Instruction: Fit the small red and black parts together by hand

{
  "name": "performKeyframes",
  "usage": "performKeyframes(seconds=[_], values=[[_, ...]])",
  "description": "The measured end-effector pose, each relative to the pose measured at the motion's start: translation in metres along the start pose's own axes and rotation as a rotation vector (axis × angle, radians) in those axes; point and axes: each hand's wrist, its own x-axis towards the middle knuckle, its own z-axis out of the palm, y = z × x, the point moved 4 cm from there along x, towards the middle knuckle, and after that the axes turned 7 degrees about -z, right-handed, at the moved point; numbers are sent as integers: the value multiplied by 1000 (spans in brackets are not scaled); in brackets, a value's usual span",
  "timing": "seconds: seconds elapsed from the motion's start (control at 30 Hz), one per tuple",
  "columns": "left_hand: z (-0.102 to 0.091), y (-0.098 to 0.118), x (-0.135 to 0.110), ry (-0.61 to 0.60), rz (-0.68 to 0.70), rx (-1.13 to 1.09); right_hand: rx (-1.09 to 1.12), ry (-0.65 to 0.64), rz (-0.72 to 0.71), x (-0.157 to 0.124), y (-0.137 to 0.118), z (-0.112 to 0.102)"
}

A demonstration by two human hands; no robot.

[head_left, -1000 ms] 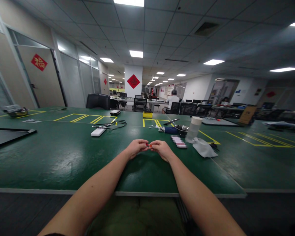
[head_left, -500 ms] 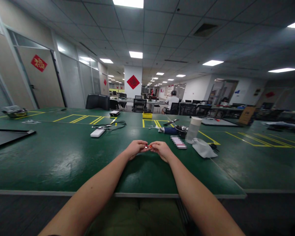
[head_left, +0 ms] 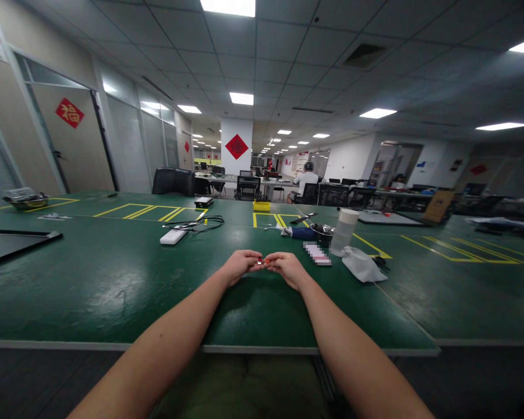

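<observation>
My left hand (head_left: 241, 265) and my right hand (head_left: 285, 267) meet at their fingertips above the green table (head_left: 262, 317). Pinched in my left fingers is a small red and silvery piece (head_left: 259, 261). The fingers of my right hand are closed on a small orange-red piece (head_left: 267, 261). These two pieces sit side by side; whether they touch or form one object is too small to tell. Right of my right hand lies a phone-shaped flat thing (head_left: 317, 254), blurred by pixels.
A white power bank-like block (head_left: 173, 236) and black cable (head_left: 207, 223) lie to the left. At right stand a clear bottle (head_left: 344, 231), a white pouch (head_left: 361, 265) and a metal bowl (head_left: 324, 234). A yellow box (head_left: 262, 205) is farther back. A person (head_left: 306, 179) sits in the background.
Both hands stay in nearly the same place, still pinching the small pieces. The view has shifted very slightly; nothing else visibly differs.
</observation>
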Motion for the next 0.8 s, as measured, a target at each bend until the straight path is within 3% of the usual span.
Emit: performKeyframes(seconds=[0.8], values=[[-2, -1, 1, 19, -8, 47, -26, 14, -13, 1, 2, -3]])
